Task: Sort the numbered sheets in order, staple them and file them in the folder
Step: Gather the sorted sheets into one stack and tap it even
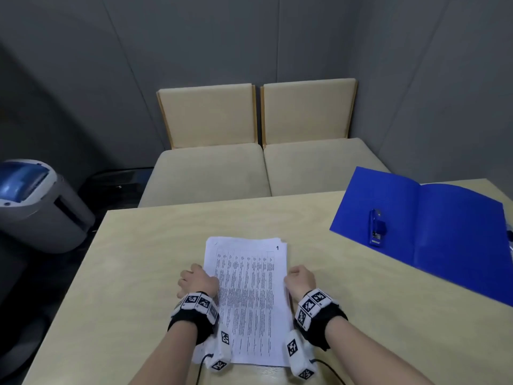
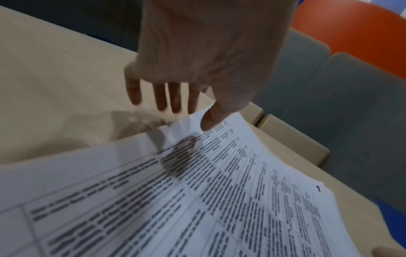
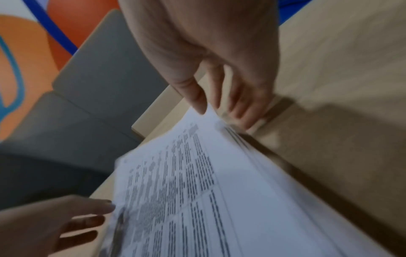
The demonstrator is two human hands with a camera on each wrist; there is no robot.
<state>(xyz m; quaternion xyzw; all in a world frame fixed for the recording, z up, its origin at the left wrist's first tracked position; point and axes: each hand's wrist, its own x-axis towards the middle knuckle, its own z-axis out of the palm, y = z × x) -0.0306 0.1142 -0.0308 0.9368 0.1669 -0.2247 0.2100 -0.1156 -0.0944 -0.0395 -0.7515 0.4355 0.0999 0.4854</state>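
A stack of printed sheets (image 1: 249, 295) lies flat on the pale wooden table (image 1: 155, 245) right in front of me, the top sheet marked 1. My left hand (image 1: 198, 279) is at the stack's left edge. In the left wrist view that hand (image 2: 191, 113) has its thumb on the top sheet (image 2: 219, 191) and its straight fingers down beside the edge. My right hand (image 1: 301, 280) is at the right edge. In the right wrist view this hand (image 3: 222, 106) has its thumb tip on the paper (image 3: 197, 191) and its fingers alongside. The open blue folder (image 1: 449, 234) lies at the right, and the blue stapler (image 1: 377, 227) rests on it.
Two beige cushioned seats (image 1: 211, 173) stand past the table's far edge. A grey and blue machine (image 1: 36, 201) sits on the floor off the table's left side. Bare tabletop lies between the sheets and the folder.
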